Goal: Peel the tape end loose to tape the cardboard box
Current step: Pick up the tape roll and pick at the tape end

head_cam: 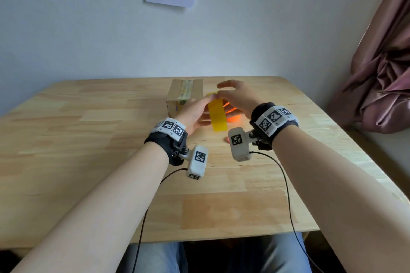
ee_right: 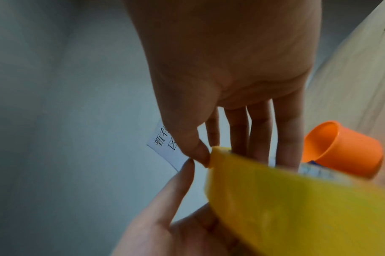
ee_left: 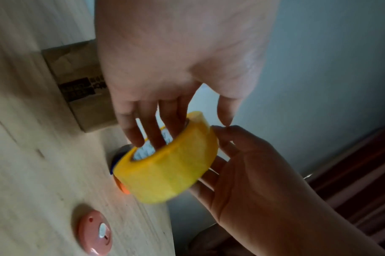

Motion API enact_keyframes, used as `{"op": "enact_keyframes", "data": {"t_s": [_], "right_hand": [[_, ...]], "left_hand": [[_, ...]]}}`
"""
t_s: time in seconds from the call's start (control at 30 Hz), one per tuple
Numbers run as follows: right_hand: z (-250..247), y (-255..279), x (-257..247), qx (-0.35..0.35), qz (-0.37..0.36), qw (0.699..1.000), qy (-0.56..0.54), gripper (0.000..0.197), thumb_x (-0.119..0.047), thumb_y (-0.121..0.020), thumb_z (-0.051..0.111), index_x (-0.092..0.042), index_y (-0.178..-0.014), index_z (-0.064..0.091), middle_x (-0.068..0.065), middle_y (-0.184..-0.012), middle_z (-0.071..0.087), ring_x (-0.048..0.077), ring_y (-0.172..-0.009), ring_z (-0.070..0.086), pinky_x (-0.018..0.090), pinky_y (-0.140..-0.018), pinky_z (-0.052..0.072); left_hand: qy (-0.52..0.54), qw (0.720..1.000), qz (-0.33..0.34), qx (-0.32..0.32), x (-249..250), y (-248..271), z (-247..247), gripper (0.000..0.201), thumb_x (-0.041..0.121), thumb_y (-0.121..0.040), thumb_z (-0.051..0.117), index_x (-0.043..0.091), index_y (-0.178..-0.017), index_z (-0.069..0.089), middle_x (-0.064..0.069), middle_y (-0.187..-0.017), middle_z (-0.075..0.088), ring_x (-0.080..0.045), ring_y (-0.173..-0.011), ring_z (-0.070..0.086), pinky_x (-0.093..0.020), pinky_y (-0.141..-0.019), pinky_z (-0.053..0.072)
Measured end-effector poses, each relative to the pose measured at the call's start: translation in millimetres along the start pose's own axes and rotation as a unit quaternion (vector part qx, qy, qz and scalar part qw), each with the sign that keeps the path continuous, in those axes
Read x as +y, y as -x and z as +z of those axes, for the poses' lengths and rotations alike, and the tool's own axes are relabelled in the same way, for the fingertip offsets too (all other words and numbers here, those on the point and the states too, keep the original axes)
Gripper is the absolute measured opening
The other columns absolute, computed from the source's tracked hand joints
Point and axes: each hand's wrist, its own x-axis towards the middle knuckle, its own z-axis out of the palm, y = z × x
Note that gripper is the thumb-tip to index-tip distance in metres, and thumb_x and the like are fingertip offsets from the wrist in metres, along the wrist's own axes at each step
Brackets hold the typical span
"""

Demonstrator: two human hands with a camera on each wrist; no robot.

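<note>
Yellow tape roll (ee_left: 167, 161) is held up off the wooden table (head_cam: 88, 139), between both hands, just in front of the cardboard box (head_cam: 185, 95). Left hand (head_cam: 195, 115) has it: fingers threaded thru the core w/ the thumb outside by the rim, so the roll hangs on those fingers. Roll's axis runs roughly left-right across the person; its broad outer band faces the head cam & the flat open sides face each palm. Right hand (head_cam: 237, 98) sits on the roll's right side, slightly above & past it, fingers mostly straight & spread; thumb tip (ee_right: 200, 152) presses at the top edge where a small lifted flap of tape (ee_left: 198, 116) shows. Looks like it's picking at that flap w/ the thumb, not yet a full pinch, can't tell for sure. The key relation: the free end is at the top of the roll, right under the right thumb, so right hand is nearer to it; peel would prob go up & toward the right hand, along the band's run. Orange cup (ee_right: 340, 149) stands on the table beyond the roll, and a pink disc (ee_left: 95, 232) lies nearer the left wrist.
</note>
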Motion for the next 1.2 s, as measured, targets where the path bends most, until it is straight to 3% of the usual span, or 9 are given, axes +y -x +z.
{"op": "enact_keyframes", "data": {"t_s": [0.1,0.23,0.4,0.53,0.7,0.8,1.0,1.1,1.2], "right_hand": [[14.0,2.6,6.2,-0.065,-0.007,0.997,0.039,0.042,-0.024,-0.097,0.066,-0.024,-0.138,0.057,0.011,-0.082,0.079,0.028,-0.068,0.078,0.046,-0.071,0.067],[30.3,3.2,14.0,-0.092,-0.027,0.988,0.123,0.043,-0.034,-0.096,0.071,-0.022,-0.136,0.062,0.003,-0.084,0.079,0.018,-0.063,0.076,0.032,-0.059,0.064],[44.9,-2.0,11.2,-0.072,-0.056,0.986,0.137,0.026,-0.028,-0.091,0.079,-0.013,-0.112,0.075,0.007,-0.085,0.077,0.019,-0.064,0.074,0.032,-0.057,0.065],[47.8,-6.2,7.7,-0.066,-0.057,0.985,0.151,0.019,-0.027,-0.091,0.079,-0.01,-0.099,0.077,0.006,-0.081,0.074,0.017,-0.063,0.072,0.031,-0.057,0.064],[46.2,-9.7,11.1,-0.112,-0.059,0.976,0.178,0.043,-0.039,-0.092,0.075,-0.021,-0.129,0.067,-0.007,-0.104,0.067,0.013,-0.088,0.067,0.037,-0.073,0.066],[47.2,-9.1,10.8,-0.173,-0.032,0.971,0.164,0.051,-0.042,-0.096,0.069,-0.026,-0.143,0.057,0.001,-0.132,0.064,0.021,-0.103,0.069,0.048,-0.086,0.064],[58.7,-12.8,12.9,-0.217,0.026,0.956,0.194,0.071,-0.07,-0.096,0.048,-0.027,-0.151,0.049,0.003,-0.16,0.043,0.03,-0.11,0.07,0.054,-0.086,0.063],[63.6,-16.9,15.6,-0.203,0.014,0.958,0.201,0.072,-0.072,-0.094,0.049,-0.023,-0.146,0.056,0.006,-0.147,0.055,0.027,-0.104,0.072,0.052,-0.083,0.064],[64.9,-19.6,14.0,-0.146,-0.067,0.957,0.243,0.061,-0.071,-0.091,0.055,-0.021,-0.123,0.072,0.008,-0.115,0.075,0.024,-0.09,0.077,0.05,-0.075,0.066]], "left_hand": [[0.012,0.999,0.023,0.02,-13.1,6.6,-21.1,0.026,0.031,-0.095,0.074,0.007,-0.105,0.076,-0.018,-0.104,0.079,-0.035,-0.097,0.076,-0.047,-0.095,0.055],[-0.012,1.0,0.013,0.024,-34.3,13.9,-47.2,0.027,0.021,-0.089,0.08,0.004,-0.11,0.078,-0.023,-0.111,0.078,-0.042,-0.108,0.074,-0.056,-0.103,0.055],[0.003,0.999,-0.007,0.039,-40.4,15.5,-57.8,0.026,0.019,-0.091,0.079,0.006,-0.113,0.077,-0.022,-0.118,0.077,-0.042,-0.115,0.072,-0.059,-0.104,0.053],[0.009,0.999,-0.021,0.039,-39.8,11.6,-59.4,0.021,0.021,-0.092,0.078,0.009,-0.11,0.076,-0.017,-0.111,0.078,-0.039,-0.112,0.073,-0.046,-0.091,0.059],[0.02,0.999,-0.045,-0.011,-39.3,11.0,-62.1,0.02,0.007,-0.093,0.07,0.006,-0.114,0.069,-0.017,-0.102,0.076,-0.043,-0.109,0.074,-0.045,-0.086,0.062],[0.033,0.995,-0.062,-0.069,-40.7,15.5,-68.6,0.025,-0.001,-0.095,0.063,0.01,-0.117,0.064,-0.015,-0.1,0.074,-0.041,-0.103,0.073,-0.042,-0.078,0.062],[0.02,0.988,-0.069,-0.14,-44.5,22.6,-77.3,0.039,-0.009,-0.094,0.059,0.01,-0.128,0.059,-0.008,-0.097,0.076,-0.033,-0.097,0.076,-0.042,-0.079,0.062],[0.02,0.989,-0.061,-0.135,-45.7,23.2,-79.9,0.033,-0.007,-0.094,0.06,0.01,-0.123,0.062,-0.012,-0.1,0.075,-0.032,-0.095,0.076,-0.043,-0.082,0.06],[0.022,0.993,-0.051,-0.107,-46.6,20.2,-79.6,0.027,-0.003,-0.094,0.064,0.007,-0.119,0.063,-0.016,-0.101,0.076,-0.032,-0.093,0.076,-0.042,-0.08,0.061]]}}
